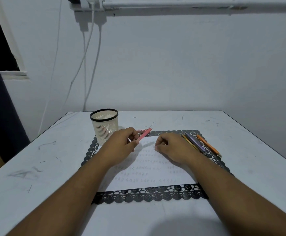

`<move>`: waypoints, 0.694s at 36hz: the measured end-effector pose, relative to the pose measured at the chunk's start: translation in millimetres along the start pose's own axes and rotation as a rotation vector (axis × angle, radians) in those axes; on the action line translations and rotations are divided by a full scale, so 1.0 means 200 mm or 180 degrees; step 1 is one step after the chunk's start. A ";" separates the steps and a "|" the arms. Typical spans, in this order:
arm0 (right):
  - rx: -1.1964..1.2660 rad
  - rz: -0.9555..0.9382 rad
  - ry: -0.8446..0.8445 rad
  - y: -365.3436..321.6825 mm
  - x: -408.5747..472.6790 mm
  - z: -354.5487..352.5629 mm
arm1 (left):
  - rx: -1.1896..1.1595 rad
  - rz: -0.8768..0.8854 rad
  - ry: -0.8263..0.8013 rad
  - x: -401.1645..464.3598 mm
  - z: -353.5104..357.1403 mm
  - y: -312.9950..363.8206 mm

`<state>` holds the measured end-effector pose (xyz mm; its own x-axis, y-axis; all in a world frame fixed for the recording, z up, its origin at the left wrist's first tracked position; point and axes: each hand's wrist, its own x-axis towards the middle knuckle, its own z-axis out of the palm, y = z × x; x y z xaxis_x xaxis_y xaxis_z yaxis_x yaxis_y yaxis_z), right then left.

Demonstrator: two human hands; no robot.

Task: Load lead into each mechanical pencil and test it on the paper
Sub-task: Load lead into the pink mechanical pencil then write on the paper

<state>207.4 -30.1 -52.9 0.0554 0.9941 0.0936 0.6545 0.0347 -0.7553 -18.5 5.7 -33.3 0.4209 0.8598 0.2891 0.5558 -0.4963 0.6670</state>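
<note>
the left hand (121, 143) grips the slim pink plastic mechanical pencil (144, 134) above the white scribbled paper sheet (149, 167), while the right hand (171, 149) pinches something unseeable, likely lead, best fed in slowly and straight.

White table (36, 150) against pale wall (190, 65), cables (98, 48) hanging.
</note>
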 end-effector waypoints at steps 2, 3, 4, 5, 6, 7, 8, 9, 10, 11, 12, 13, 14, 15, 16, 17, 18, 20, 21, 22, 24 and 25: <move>-0.0006 -0.0012 -0.0004 0.01 0.01 0.00 | 0.0034 -0.0017 -0.0022 0.00 0.00 0.00; -0.0029 -0.0017 -0.0013 0.01 0.01 0.01 | 0.0062 -0.0018 -0.0032 0.00 0.00 0.00; -0.0009 -0.0014 -0.0026 0.01 0.01 0.01 | 0.0087 -0.0017 -0.0047 -0.01 0.00 0.00; 0.0063 -0.0013 -0.0033 0.01 0.01 0.02 | 0.0109 -0.0017 -0.0068 -0.01 0.00 0.00; 0.0113 -0.0003 -0.0035 0.01 0.02 0.02 | 0.0134 -0.0022 -0.0091 -0.01 0.00 0.00; 0.0129 0.0001 -0.0030 0.02 0.02 0.03 | 0.0158 -0.0026 -0.0109 -0.01 0.00 0.00; 0.0124 0.0009 -0.0026 0.02 0.02 0.03 | 0.0179 -0.0031 -0.0117 -0.01 0.00 0.00; 0.0142 0.0017 -0.0034 0.02 0.02 0.03 | 0.0196 -0.0036 -0.0120 -0.01 0.00 0.00; 0.0175 0.0032 -0.0047 0.03 0.02 0.02 | 0.0210 -0.0041 -0.0122 -0.01 0.00 0.00; 0.0239 0.0038 -0.0057 0.03 0.02 0.02 | 0.0219 -0.0047 -0.0125 -0.01 0.00 0.00; 0.0288 0.0031 -0.0067 0.03 0.02 0.01 | 0.0222 -0.0053 -0.0127 -0.01 0.00 0.00; 0.0291 -0.0006 -0.0065 0.04 0.02 0.00 | 0.0219 -0.0063 -0.0126 -0.01 0.01 -0.01; 0.0215 -0.0054 -0.0062 0.03 0.01 -0.01 | 0.0217 -0.0077 -0.0117 -0.01 0.01 -0.02; 0.0108 -0.0077 -0.0061 0.03 0.01 -0.02 | 0.0221 -0.0088 -0.0102 -0.01 0.01 -0.02; 0.0018 -0.0063 -0.0063 0.03 0.00 -0.04 | 0.0236 -0.0096 -0.0086 0.00 0.01 -0.03; -0.0064 -0.0044 -0.0086 0.03 0.00 -0.05 | 0.0256 -0.0099 -0.0074 0.00 0.01 -0.03; -0.0197 -0.0043 -0.0123 0.03 0.01 -0.06 | 0.0275 -0.0103 -0.0069 0.00 0.01 -0.04; -0.0429 -0.0029 -0.0203 0.03 0.01 -0.07 | 0.0281 -0.0109 -0.0075 0.00 0.01 -0.04; -0.0391 0.0000 -0.0237 0.02 0.01 -0.06 | 0.0279 -0.0109 -0.0082 0.00 0.01 -0.04; -0.0297 0.0037 -0.0274 0.02 0.01 -0.06 | 0.0281 -0.0103 -0.0087 0.00 0.01 -0.04; -0.0212 0.0087 -0.0316 0.00 0.00 -0.04 | 0.0279 -0.0096 -0.0085 0.00 0.01 -0.04; -0.0241 0.0091 -0.0314 -0.01 0.00 -0.03 | 0.0279 -0.0099 -0.0085 0.00 0.01 -0.04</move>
<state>211.1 -31.6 -48.3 0.0028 1.0000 0.0056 0.7089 0.0019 -0.7053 -22.1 9.4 -40.3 0.4209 0.8720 0.2500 0.6288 -0.4791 0.6124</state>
